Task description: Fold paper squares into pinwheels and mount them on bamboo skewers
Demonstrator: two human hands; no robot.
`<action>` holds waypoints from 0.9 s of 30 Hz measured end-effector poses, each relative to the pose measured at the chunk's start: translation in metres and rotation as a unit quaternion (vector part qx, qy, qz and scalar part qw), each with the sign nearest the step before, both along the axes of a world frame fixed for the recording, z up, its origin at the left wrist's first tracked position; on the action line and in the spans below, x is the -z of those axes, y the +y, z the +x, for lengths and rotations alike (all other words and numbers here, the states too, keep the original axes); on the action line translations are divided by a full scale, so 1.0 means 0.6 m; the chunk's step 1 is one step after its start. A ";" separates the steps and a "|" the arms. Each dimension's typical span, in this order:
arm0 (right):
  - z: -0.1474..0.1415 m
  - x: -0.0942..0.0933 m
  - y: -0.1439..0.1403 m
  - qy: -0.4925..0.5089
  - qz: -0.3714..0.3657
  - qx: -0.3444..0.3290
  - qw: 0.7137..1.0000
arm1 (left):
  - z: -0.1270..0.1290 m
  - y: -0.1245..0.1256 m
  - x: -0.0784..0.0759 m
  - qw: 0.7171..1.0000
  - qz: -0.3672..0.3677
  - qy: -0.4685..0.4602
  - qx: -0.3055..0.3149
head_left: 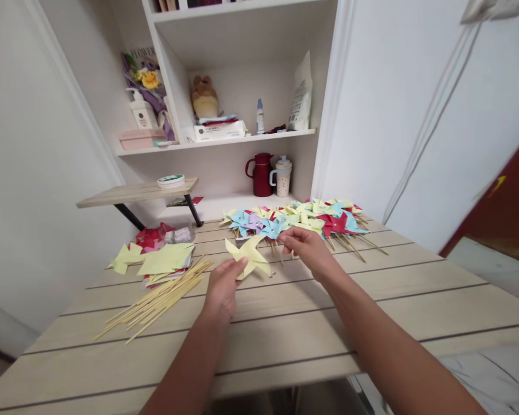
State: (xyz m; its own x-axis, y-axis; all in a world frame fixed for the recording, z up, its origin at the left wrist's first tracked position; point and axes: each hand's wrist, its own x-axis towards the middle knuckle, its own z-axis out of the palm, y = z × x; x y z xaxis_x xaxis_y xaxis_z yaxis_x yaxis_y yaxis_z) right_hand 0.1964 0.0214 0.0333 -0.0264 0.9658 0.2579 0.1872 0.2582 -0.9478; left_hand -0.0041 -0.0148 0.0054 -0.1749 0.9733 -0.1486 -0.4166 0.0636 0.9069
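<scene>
My left hand (224, 283) pinches the lower edge of a yellow paper pinwheel (249, 254) just above the wooden table (372, 300). My right hand (307, 244) reaches over the table to the right of that pinwheel, fingers curled at the front edge of a heap of finished pinwheels (303, 218) in yellow, blue, red and purple on thin sticks. Whether those fingers hold a stick I cannot tell.
A bundle of bamboo sticks (160, 300) lies at the left, beside a stack of yellow paper squares (162, 259) and red scraps. Behind stand a white shelf unit (242, 138) with a red jug (259, 173), a mug, bottles, and a small side board (134, 192).
</scene>
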 end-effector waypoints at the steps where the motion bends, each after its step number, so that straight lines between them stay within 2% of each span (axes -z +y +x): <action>1: 0.006 0.005 0.006 -0.018 0.002 0.005 1.000 | 0.000 -0.001 0.000 0.999 0.012 -0.033 -0.002; 5: 0.024 0.033 0.031 -0.147 0.005 -0.013 0.989 | -0.008 0.000 0.002 0.989 0.048 -0.135 -0.039; 9: 0.017 0.056 0.041 -0.253 -0.019 -0.059 0.965 | -0.012 0.005 0.005 0.987 0.064 -0.137 -0.047; 13: 0.000 0.070 0.040 -0.270 -0.032 -0.078 0.959 | -0.002 0.004 0.010 0.992 0.043 -0.102 -0.059; 21: -0.001 0.076 0.042 -0.301 -0.028 -0.068 0.951 | -0.001 0.007 0.022 0.993 0.004 -0.058 -0.102; 27: -0.013 0.069 0.035 -0.332 -0.036 -0.076 0.940 | -0.004 0.006 0.028 0.995 0.017 -0.041 -0.086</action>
State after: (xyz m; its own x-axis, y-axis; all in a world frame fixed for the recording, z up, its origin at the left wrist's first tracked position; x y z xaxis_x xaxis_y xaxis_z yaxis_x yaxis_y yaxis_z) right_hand 0.1887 0.0427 -0.0079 -0.2982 0.9519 0.0707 0.7086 0.2704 -0.6517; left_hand -0.0067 -0.0111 -0.0112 -0.3285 0.9345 -0.1375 -0.4917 -0.0449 0.8696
